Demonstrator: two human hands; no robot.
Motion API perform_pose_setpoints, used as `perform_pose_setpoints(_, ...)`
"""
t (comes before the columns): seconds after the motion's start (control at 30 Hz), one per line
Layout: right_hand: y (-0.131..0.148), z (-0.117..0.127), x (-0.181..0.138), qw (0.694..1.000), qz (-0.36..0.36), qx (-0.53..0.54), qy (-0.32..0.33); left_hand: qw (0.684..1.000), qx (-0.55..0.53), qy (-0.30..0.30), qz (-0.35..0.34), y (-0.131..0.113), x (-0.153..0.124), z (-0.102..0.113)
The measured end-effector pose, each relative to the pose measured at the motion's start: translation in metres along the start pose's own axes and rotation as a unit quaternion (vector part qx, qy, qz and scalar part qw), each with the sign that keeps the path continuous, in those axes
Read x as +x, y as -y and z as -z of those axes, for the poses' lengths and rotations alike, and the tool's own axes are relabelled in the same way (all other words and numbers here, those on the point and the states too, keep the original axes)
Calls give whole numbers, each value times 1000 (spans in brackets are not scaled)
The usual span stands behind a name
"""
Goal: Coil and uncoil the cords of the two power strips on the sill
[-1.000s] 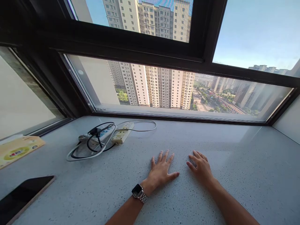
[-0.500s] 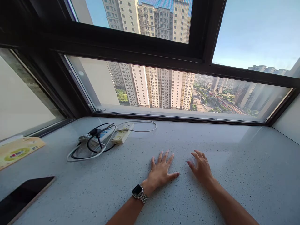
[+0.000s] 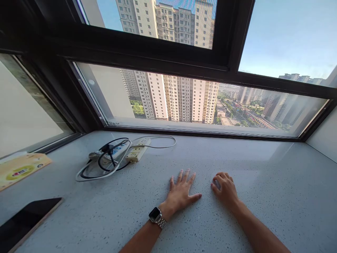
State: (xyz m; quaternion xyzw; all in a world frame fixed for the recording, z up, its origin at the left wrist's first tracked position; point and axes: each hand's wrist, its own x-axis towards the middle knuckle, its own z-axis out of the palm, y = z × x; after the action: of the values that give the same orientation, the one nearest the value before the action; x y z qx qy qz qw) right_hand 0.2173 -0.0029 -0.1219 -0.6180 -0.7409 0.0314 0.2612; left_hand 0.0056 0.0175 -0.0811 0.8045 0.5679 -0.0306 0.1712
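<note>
Both my hands rest on a grey speckled window sill [image 3: 276,196]. My left hand [image 3: 181,192] lies flat with the fingers spread and holds nothing; a metal-band watch [image 3: 156,216] is on its wrist. A little to its right, my right hand [image 3: 225,188] sits knuckles up with the fingers curled under against the sill. A small pale patch shows under its fingertips, and I cannot make out what it is. The two hands are a short gap apart.
A white power strip [image 3: 137,151] with coiled black and white cables [image 3: 102,165] lies to the far left of my hands. A dark phone [image 3: 26,219] and a yellow flat pack [image 3: 19,169] lie at the left edge. A black-framed window [image 3: 168,65] runs along the back.
My right hand's fingers have curled in from stretched out to bent under. My left hand has stayed flat in place.
</note>
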Motion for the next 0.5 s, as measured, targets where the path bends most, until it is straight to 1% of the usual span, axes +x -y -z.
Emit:
perform_pose_setpoints(0.17,-3,-4,0,999,-6,17,-30,1000,13,9,5,-1,-1,2)
perform_pose_setpoints(0.3,-3,-5,0,998,-7,4,-58,1000,16,15,7,-1,-1,2)
perform_pose_setpoints(0.37,-3,-5,0,999,-8,-3,-51,1000,19,16,7,-1,-1,1)
perform_pose_setpoints(0.5,-2,-5,0,1000,-2,0,-15,999,27,19,7,-1,-1,1)
